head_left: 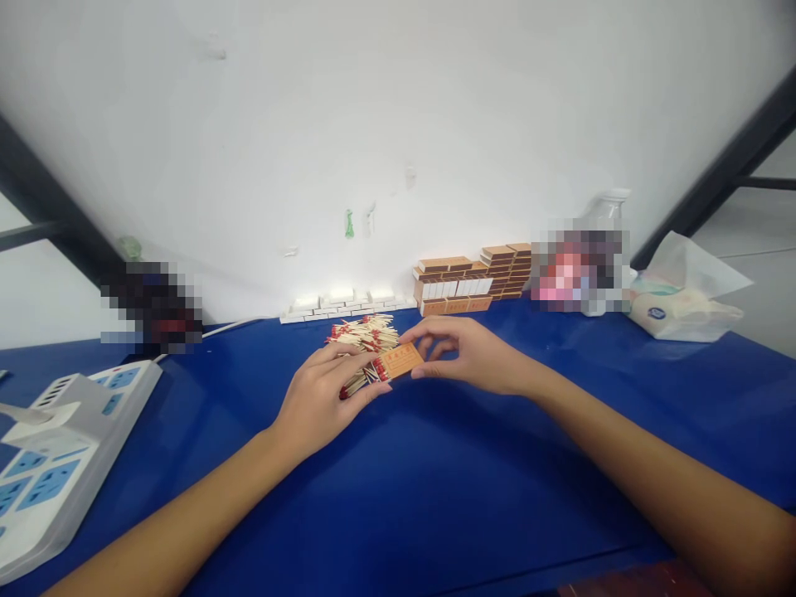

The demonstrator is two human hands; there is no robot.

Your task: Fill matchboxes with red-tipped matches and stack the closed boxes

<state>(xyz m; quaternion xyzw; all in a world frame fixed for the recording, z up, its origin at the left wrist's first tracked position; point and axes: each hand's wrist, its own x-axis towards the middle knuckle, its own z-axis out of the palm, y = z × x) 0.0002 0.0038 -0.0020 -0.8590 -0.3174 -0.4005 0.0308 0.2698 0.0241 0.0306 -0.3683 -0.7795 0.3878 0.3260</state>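
On the surface (pixel 423 497), a matchbox (pixel 403 360) is between the left-hand grip (pixel 327 385) and the right-hand grip (pixel 469 352), with matches at its left end. Just behind it lies a heap of matches (pixel 366 332). Behind the heap, a low stack of small boxes (pixel 339 308) runs along the foot of the wall (pixel 373 124); a taller stack of matchboxes (pixel 457 290) stands immediately to its right. A tissue pack (pixel 684 313) sits farther right. Well left, nearer the front, lies a power strip (pixel 105 439) with a plug (pixel 31 414) in it.
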